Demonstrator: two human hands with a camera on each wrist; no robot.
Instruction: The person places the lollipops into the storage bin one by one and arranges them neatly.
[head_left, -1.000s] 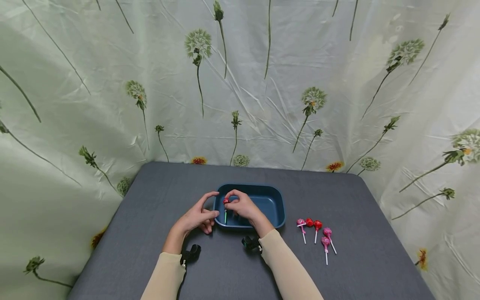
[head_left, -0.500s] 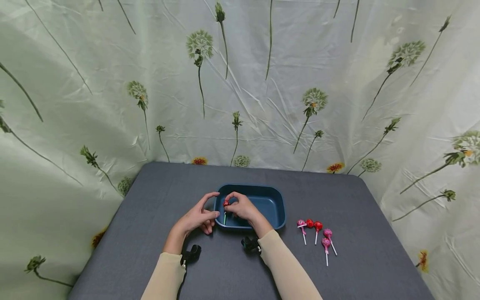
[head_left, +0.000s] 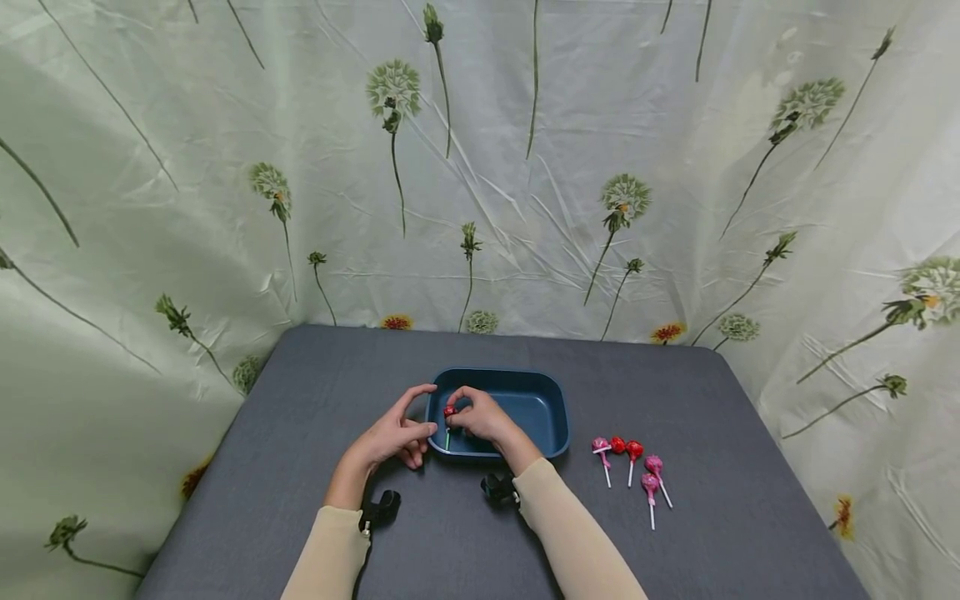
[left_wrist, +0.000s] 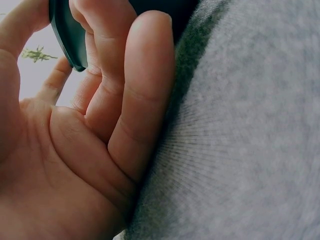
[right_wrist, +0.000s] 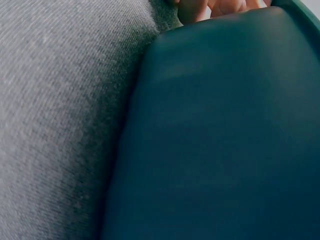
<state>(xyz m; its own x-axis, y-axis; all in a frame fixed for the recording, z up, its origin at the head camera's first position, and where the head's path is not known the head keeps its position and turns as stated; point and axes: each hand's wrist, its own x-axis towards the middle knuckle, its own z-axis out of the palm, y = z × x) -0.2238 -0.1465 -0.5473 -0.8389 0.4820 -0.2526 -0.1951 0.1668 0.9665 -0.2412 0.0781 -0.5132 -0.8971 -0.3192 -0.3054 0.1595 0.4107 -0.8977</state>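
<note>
- Smooth, round-cornered blue tray [head_left: 528, 408] sat on woven gray cloth [head_left: 352, 362].
- Right hand [head_left: 483, 417] pinched a round-headed red lollipop [head_left: 449, 411] inside the tray's left end.
- Left hand [head_left: 386, 435] spread thumb and index finger wide at the left rim.
- Cloth separated tray from five lollipops [head_left: 649, 482].

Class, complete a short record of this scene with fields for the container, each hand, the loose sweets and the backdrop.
Tray: blue, rounded corners, on a grey table
Left hand: at the tray's left rim
Right hand: pinches a green-sticked red lollipop inside the tray
Loose sweets: three pink lollipops, two red ones, right of the tray
Backdrop: pale curtain, dandelion print
</note>
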